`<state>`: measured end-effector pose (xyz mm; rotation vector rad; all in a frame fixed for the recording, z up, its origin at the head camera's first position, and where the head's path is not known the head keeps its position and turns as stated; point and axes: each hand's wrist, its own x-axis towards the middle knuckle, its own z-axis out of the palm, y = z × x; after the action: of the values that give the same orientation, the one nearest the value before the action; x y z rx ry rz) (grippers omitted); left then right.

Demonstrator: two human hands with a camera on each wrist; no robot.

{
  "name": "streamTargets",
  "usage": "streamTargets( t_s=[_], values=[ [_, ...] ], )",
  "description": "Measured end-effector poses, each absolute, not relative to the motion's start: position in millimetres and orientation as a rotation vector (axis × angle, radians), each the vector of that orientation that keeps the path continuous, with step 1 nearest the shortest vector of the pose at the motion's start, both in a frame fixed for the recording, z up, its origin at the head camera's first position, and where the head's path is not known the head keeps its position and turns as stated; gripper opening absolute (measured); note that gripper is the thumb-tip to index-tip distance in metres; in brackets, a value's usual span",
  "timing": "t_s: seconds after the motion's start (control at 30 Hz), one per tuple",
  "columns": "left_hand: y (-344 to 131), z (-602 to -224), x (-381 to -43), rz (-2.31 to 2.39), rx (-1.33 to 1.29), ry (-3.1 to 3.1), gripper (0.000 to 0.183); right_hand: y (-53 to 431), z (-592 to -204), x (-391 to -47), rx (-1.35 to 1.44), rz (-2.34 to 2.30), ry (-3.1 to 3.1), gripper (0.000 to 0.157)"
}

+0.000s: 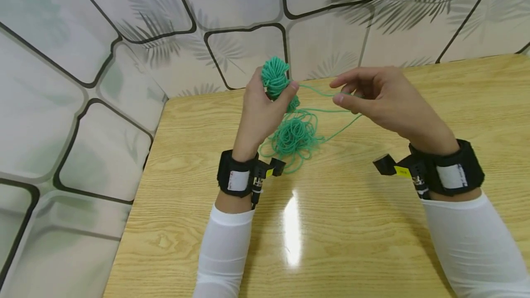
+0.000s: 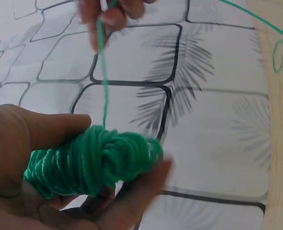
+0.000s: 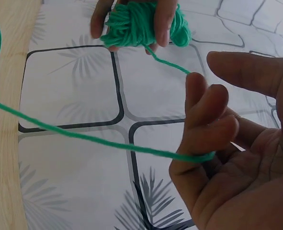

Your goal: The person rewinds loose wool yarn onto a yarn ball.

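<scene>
My left hand [image 1: 262,105] grips a wound bundle of green yarn [image 1: 274,77] above the far part of the table. In the left wrist view the bundle [image 2: 96,160] lies between thumb and fingers, its coils packed side by side. A strand [image 1: 314,90] leads from it to my right hand [image 1: 378,98], held off to the right. Seen from the right wrist, the strand [image 3: 107,140] passes into that hand's curled fingers [image 3: 210,136], while the thumb stands apart. Below the hands a loose, looped heap of the same yarn [image 1: 295,137] rests on the table.
The wooden table [image 1: 186,243] meets a patterned wall [image 1: 331,45] at the back and another wall panel [image 1: 103,151] on the left. Black wrist straps with small cameras [image 1: 276,166] sit on both wrists.
</scene>
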<state>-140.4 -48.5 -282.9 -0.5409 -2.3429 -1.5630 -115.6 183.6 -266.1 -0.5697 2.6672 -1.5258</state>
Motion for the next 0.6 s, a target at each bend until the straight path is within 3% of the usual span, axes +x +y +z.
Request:
streamTargets(
  t_s=[0.17,0.33,0.6],
  values=[
    [-43.6,-278.2,-134.6,-1.543,-0.617,-2.284,0.037,183.4,-268.3,-119.8,-0.632,-1.348,2.687,0.039],
    [-36.3,-273.9,-125.8,-1.225,-0.724,-2.323,0.045,172.3,-265.6,-113.9,-0.667,-1.595,2.643,0.047],
    [-25.6,-271.9,-117.7,-0.704,-0.832,-2.380,0.040,154.5,-269.0,-108.5,-0.640,-1.952,2.368,0.030]
  ],
)
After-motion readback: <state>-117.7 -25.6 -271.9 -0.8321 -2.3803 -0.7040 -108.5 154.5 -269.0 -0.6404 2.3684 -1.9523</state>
